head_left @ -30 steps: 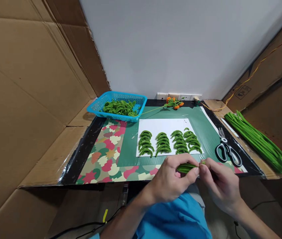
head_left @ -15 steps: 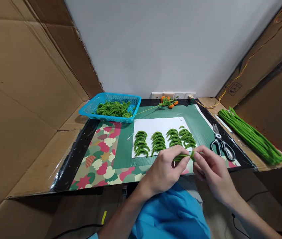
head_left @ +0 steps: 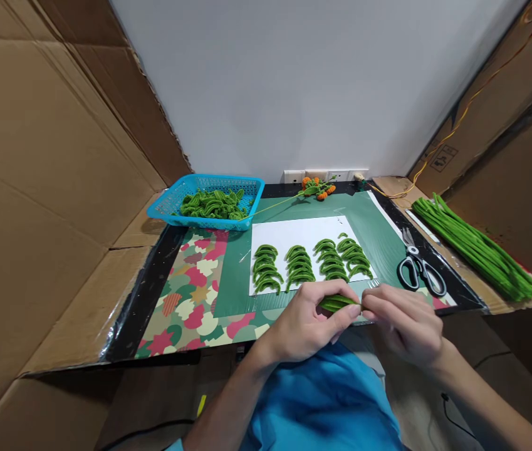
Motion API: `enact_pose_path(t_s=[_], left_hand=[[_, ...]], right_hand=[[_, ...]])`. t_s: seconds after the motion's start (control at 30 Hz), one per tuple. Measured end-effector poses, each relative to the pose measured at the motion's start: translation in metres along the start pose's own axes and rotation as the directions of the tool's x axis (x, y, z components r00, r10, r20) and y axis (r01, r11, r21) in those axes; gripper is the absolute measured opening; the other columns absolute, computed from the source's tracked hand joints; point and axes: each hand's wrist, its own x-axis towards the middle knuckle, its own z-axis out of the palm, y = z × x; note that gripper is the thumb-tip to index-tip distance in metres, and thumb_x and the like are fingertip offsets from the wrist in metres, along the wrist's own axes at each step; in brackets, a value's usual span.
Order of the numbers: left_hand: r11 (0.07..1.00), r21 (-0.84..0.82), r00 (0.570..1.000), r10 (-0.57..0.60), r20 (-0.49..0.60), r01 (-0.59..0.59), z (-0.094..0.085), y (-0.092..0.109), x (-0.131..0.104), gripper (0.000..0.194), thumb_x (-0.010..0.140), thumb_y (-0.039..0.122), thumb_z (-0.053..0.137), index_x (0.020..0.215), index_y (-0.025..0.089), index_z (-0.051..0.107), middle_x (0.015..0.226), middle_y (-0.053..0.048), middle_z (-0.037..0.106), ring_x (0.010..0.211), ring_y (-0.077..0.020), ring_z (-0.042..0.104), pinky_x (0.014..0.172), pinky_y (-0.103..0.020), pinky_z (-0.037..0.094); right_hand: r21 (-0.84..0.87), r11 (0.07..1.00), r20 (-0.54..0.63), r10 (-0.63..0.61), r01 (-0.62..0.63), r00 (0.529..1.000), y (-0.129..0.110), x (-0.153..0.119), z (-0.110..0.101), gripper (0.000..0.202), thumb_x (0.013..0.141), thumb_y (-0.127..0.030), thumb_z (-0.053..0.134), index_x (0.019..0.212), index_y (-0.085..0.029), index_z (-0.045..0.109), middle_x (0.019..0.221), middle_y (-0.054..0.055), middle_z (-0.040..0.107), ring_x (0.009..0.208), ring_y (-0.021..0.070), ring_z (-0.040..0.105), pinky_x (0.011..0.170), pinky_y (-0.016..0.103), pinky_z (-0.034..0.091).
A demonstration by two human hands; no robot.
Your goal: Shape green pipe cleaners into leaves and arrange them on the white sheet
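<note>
My left hand is closed around a green fuzzy leaf-shaped piece, in front of the sheet's near edge. Pinched at the right tip of that piece is my right hand, its fingertips close to those of the left; what exactly they grip is too small to make out. Beyond the hands, a white sheet bears columns of curved green pieces. One small green piece lies above the right column.
A blue basket of green pieces stands back left. Orange flowers with a long stem lie at the back. Black-handled scissors and a bundle of green stems are on the right. Cardboard walls flank the table.
The green piece in my left hand shows more of its leaf shape. My right hand has turned, its fingers drawn together at the piece's tip. The view has shifted slightly.
</note>
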Motion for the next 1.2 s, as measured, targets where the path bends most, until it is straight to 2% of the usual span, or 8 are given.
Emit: enact_pose_path(t_s=[0.2, 0.4, 0.47, 0.57, 0.63, 0.73, 0.9, 1.2], left_hand=[[0.736, 0.48, 0.871, 0.47, 0.144, -0.477, -0.005, -0.002, 0.006, 0.024, 0.108, 0.022, 0.05, 0.111, 0.015, 0.072, 0.097, -0.009, 0.073, 0.087, -0.0162, 0.065, 0.077, -0.026, 0.048], [0.49, 0.709, 0.844, 0.446, 0.297, -0.508, -0.015, -0.001, 0.014, 0.037, 0.111, 0.026, 0.042, 0.109, 0.016, 0.077, 0.097, -0.013, 0.075, 0.084, -0.0197, 0.063, 0.081, -0.033, 0.049], [0.54, 0.693, 0.862, 0.442, 0.249, -0.477, -0.015, -0.002, 0.013, 0.038, 0.111, 0.027, 0.04, 0.109, 0.017, 0.077, 0.099, -0.014, 0.074, 0.088, -0.0198, 0.065, 0.082, -0.033, 0.05], [0.74, 0.54, 0.894, 0.445, 0.056, -0.402, -0.008, -0.005, 0.008, 0.031, 0.11, 0.03, 0.047, 0.114, 0.016, 0.075, 0.101, -0.011, 0.072, 0.091, -0.0175, 0.065, 0.082, -0.028, 0.051], [0.909, 0.314, 0.946, 0.313, -0.084, -0.273, -0.001, -0.008, 0.004, 0.027, 0.106, 0.037, 0.06, 0.117, 0.017, 0.074, 0.099, -0.008, 0.071, 0.084, -0.0143, 0.063, 0.077, -0.024, 0.051], [0.992, -0.119, 0.993, 0.038, -0.114, -0.052, 0.01, -0.013, -0.001, 0.035, 0.101, 0.049, 0.068, 0.114, 0.016, 0.07, 0.08, -0.001, 0.066, 0.062, -0.008, 0.057, 0.061, -0.019, 0.048], [0.871, -0.478, 0.993, -0.116, 0.019, 0.112, 0.022, -0.024, 0.0, 0.043, 0.098, 0.055, 0.07, 0.096, 0.013, 0.063, 0.069, 0.0, 0.064, 0.042, -0.0077, 0.057, 0.037, -0.016, 0.034], [0.889, -0.434, 0.987, -0.106, 0.121, 0.149, 0.023, -0.023, -0.009, 0.038, 0.098, 0.051, 0.071, 0.093, 0.016, 0.057, 0.057, 0.004, 0.056, 0.043, -0.0058, 0.049, 0.043, -0.015, 0.035]], right_hand=[[0.427, 0.815, -0.076, 0.464, -0.391, 0.883, -0.021, -0.008, 0.01, 0.018, 0.103, -0.01, 0.056, 0.09, -0.016, 0.066, 0.071, 0.003, 0.061, 0.059, 0.0102, 0.055, 0.055, 0.023, 0.043], [0.707, 0.026, 0.484, 0.711, -0.707, 0.51, -0.029, 0.011, 0.0, 0.051, 0.106, -0.053, 0.059, 0.071, -0.016, 0.055, 0.053, -0.002, 0.048, 0.036, 0.0044, 0.028, 0.035, 0.02, 0.02], [0.635, 0.163, 0.457, 0.708, -0.755, 0.537, -0.026, 0.015, -0.004, 0.05, 0.107, -0.051, 0.058, 0.072, -0.015, 0.057, 0.053, -0.002, 0.048, 0.038, 0.0051, 0.031, 0.037, 0.02, 0.023], [0.353, 0.752, 0.155, 0.54, -0.556, 0.828, -0.019, 0.014, -0.009, 0.03, 0.109, -0.028, 0.056, 0.084, -0.015, 0.066, 0.066, 0.002, 0.061, 0.054, 0.009, 0.054, 0.05, 0.02, 0.041], [0.093, 0.955, 0.024, 0.28, -0.281, 0.96, -0.014, 0.012, -0.01, 0.016, 0.107, -0.013, 0.054, 0.097, -0.015, 0.066, 0.079, 0.004, 0.068, 0.066, 0.0108, 0.063, 0.061, 0.021, 0.047], [-0.108, 0.992, 0.037, 0.065, -0.061, 0.997, -0.007, 0.007, -0.012, 0.014, 0.105, -0.005, 0.051, 0.106, -0.014, 0.062, 0.085, 0.007, 0.068, 0.072, 0.0124, 0.063, 0.066, 0.023, 0.048], [-0.195, 0.965, 0.167, -0.144, 0.176, 0.975, 0.004, 0.003, -0.018, 0.008, 0.102, -0.008, 0.059, 0.109, -0.01, 0.062, 0.085, 0.01, 0.067, 0.07, 0.015, 0.058, 0.066, 0.029, 0.048], [-0.147, 0.968, 0.179, -0.174, 0.201, 0.968, 0.0, -0.006, -0.012, 0.016, 0.105, -0.008, 0.048, 0.093, -0.014, 0.057, 0.066, 0.001, 0.049, 0.06, 0.014, 0.042, 0.059, 0.031, 0.032]])
